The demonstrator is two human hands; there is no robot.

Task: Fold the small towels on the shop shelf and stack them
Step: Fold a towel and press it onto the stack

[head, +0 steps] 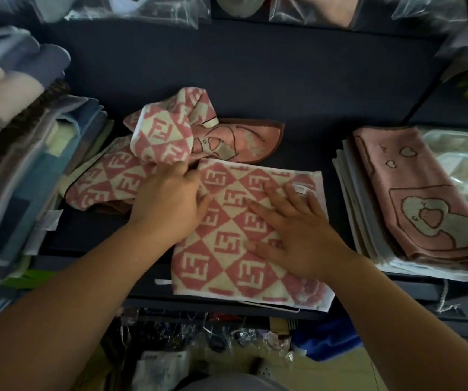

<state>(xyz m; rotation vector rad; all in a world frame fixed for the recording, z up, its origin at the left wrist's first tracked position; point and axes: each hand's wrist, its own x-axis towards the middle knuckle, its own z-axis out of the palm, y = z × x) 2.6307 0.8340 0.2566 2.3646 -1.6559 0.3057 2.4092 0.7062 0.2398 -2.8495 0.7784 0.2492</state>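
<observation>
Directly under right hand [297,235], fingers [273,197] spread flat, lies the folded towel [227,249]; left hand [168,201] at its edge, grip unclear.

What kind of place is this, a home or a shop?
Most likely a small shop that sells towels. A dark shelf holds stacks of folded towels, some with paper labels, and goods sealed in clear plastic bags sit above.

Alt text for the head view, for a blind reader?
The right hand presses flat on a folded pink-checked towel at the shelf front; the left hand touches a crumpled matching towel behind it. A towel stack sits to the right.
</observation>
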